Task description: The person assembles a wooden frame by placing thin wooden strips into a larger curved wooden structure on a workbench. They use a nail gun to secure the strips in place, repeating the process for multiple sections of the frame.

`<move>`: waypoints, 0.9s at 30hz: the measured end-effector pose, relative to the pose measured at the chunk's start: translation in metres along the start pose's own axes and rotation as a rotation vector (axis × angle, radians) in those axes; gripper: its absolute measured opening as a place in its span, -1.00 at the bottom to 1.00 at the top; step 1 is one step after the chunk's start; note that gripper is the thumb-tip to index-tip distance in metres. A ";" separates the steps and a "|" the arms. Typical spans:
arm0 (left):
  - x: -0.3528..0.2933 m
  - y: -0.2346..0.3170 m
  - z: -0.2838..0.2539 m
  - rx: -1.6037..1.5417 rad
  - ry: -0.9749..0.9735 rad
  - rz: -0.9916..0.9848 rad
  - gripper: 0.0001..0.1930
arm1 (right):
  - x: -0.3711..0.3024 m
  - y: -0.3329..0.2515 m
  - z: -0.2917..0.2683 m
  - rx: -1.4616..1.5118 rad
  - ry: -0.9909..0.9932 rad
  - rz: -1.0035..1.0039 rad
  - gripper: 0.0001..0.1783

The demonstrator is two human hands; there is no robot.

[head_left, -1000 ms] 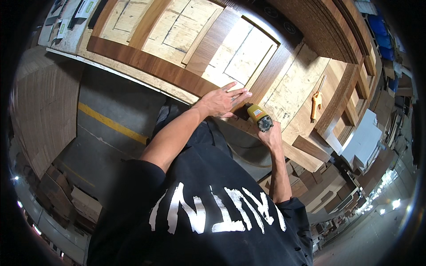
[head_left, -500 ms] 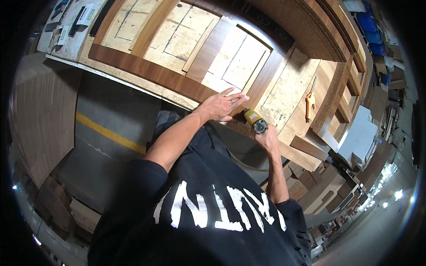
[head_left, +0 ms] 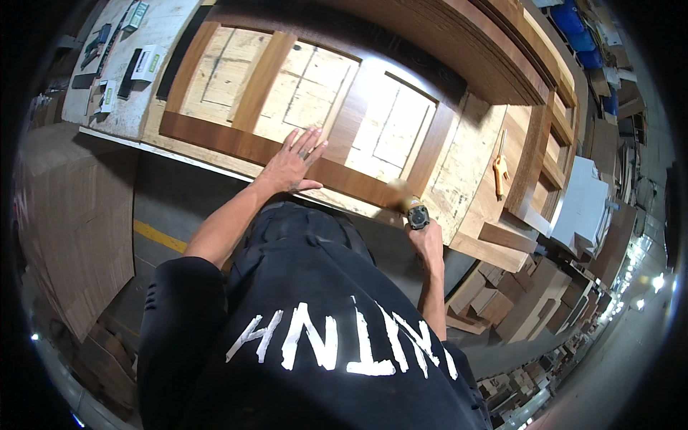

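Note:
A brown wooden frame (head_left: 215, 138) with several openings lies flat on the workbench. My left hand (head_left: 290, 166) rests on its near rail with the fingers spread, holding nothing. At the rail's right end, my right hand (head_left: 428, 242) is closed round a yellow hand power tool (head_left: 416, 213) with a dark round back end. The tool's front is blurred and points at the frame's near right corner; I cannot tell whether it touches the wood.
An orange-handled tool (head_left: 500, 168) with a thin tip lies right of the frame. Beyond it stands a slatted wooden assembly (head_left: 539, 150). Small boxes (head_left: 145, 64) lie on the bench's left end. A stack of brown sheets (head_left: 79, 208) stands at left, and a wood offcut (head_left: 507, 236) lies on the right.
My left hand has moved left along the near rail, away from the tool. My right hand still grips the tool, now slightly lower in the picture. The whole view has shifted a little.

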State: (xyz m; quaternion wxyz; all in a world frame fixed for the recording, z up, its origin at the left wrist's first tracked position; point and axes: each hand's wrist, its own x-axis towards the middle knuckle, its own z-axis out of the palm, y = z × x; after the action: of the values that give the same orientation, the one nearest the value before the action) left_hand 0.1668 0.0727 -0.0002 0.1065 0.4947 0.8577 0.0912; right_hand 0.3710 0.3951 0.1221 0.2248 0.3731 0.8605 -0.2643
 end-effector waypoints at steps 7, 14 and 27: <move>-0.003 -0.015 -0.007 -0.012 0.028 0.074 0.04 | 0.021 -0.089 0.035 0.034 -0.018 -0.134 -0.64; -0.002 -0.021 -0.014 -0.035 -0.004 0.127 0.02 | 0.037 -0.143 0.060 0.122 -0.066 -0.148 -0.58; 0.001 -0.027 0.000 -0.043 0.069 0.224 -0.06 | 0.034 -0.136 0.052 0.197 -0.085 -0.196 -0.57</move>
State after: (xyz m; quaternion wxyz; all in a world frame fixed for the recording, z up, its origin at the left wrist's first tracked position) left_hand 0.1443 0.0600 -0.0078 0.0768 0.5815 0.7981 0.1380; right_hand 0.2562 0.3013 0.1013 0.1964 0.2960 0.8523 -0.3838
